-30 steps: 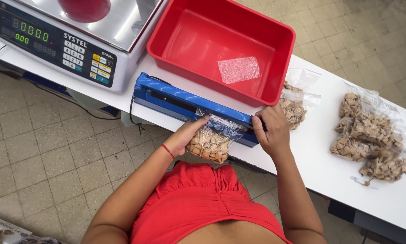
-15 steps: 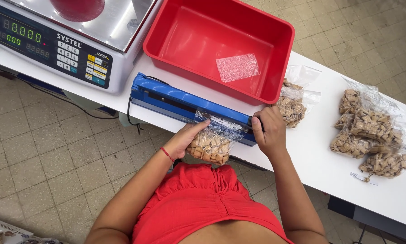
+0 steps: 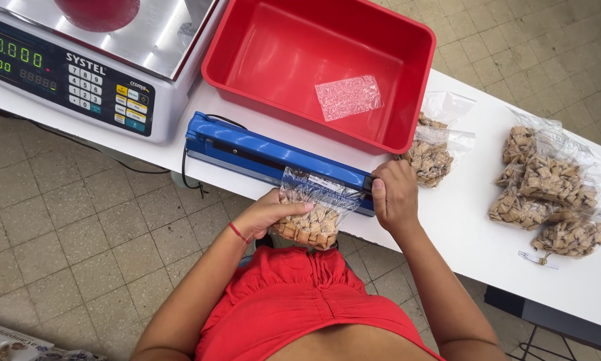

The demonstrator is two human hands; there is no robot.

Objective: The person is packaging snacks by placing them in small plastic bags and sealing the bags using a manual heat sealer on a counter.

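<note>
Two hands worked at the table edge: the left hand (image 3: 267, 215) cupped a clear bag (image 3: 308, 217) of light, crumbly biscuit pieces, best gripped low; the right hand (image 3: 395, 197) pressed closed fingers on the blue sealer (image 3: 267, 157).

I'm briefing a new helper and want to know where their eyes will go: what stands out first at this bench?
The big red tub at the top centre, holding one flat clear bag. Just below it lies the blue heat sealer at the table's front edge, where the left hand holds a clear bag of brown pieces and the right hand presses the bar's end. Filled bags pile at right.
</note>
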